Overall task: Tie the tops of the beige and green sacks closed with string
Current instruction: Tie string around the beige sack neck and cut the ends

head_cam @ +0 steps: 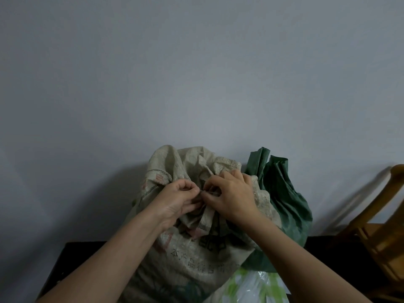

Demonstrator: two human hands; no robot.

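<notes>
Dim flat light, soft shadows on wall (196, 73), blurred warped edges

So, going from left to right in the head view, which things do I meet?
Left hand → right hand, both on the beige sack → green sack → wooden chair.

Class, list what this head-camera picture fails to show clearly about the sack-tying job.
- String: too thin and dim to see between the left hand and right hand.
- Beige sack neck: covered by both hands.
- Green sack: partly behind the beige sack; tie unseen.
- Wooden chair: cut off by the right edge.
</notes>
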